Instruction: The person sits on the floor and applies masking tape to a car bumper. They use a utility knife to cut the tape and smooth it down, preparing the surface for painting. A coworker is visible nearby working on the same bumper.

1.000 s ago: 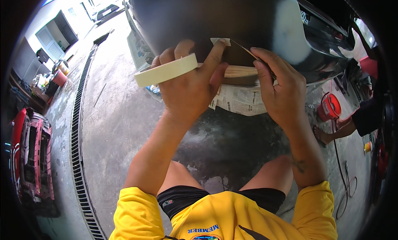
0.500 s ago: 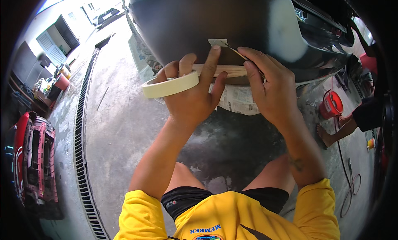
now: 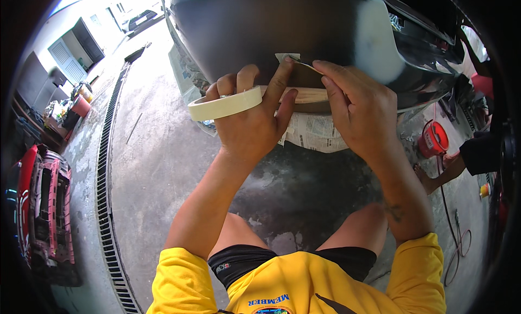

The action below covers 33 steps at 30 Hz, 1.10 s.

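A dark, matte car bumper (image 3: pixel 271 26) fills the upper middle. My left hand (image 3: pixel 247 124) carries a roll of cream masking tape (image 3: pixel 227 106) looped over its curled fingers. Its stretched index finger presses on a small pale piece of tape (image 3: pixel 284 57) stuck to the bumper. In a pinch between thumb and fingers, my right hand (image 3: pixel 364 110) holds a thin blade-like tool (image 3: pixel 310 68). The tool's tip meets the tape piece at my left fingertip; its other end is hidden in the hand. A pale tape strip (image 3: pixel 312 95) and newspaper (image 3: pixel 312 130) line the bumper's lower edge.
A red bucket (image 3: pixel 433 139) stands on the concrete at right, beside another person's leg (image 3: pixel 446 175). A thin hose (image 3: pixel 461 243) lies coiled below it. Left are a drain grate (image 3: pixel 103 178) and a removed red bumper (image 3: pixel 46 205).
My right hand has shifted slightly right, and the tool now lies flatter, its tip at the tape piece's right end. My left index fingertip has moved slightly up and right.
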Available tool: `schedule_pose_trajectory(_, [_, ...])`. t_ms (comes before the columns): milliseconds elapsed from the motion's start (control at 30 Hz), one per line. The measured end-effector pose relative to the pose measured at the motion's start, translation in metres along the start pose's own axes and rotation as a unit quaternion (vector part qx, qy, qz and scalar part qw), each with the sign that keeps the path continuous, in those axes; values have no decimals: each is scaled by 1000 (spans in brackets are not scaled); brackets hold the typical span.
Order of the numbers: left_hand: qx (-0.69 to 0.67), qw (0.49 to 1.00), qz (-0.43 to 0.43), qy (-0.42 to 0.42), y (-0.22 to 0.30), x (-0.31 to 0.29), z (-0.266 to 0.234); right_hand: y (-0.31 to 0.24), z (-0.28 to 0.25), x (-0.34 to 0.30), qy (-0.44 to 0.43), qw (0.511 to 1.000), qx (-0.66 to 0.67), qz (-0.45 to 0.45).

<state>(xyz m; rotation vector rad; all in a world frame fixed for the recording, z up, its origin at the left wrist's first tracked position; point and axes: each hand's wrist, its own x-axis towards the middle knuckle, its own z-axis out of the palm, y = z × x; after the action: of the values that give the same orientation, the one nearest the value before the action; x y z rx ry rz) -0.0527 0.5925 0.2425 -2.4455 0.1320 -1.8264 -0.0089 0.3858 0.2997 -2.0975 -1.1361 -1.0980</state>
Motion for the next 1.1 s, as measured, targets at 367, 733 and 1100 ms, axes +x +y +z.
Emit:
schedule_pose_trajectory(367, [-29, 999, -13, -7, 0, 3, -3, 0, -3, 5, -1, 998, -47, -35])
schedule_pose_trajectory(733, [-50, 998, -22, -11, 1, 3, -3, 3, -3, 7, 11, 997, -53, -59])
schedule_pose_trajectory(1100, [-55, 998, -24, -16, 0, 4, -3, 3, -6, 8, 5, 997, -60, -53])
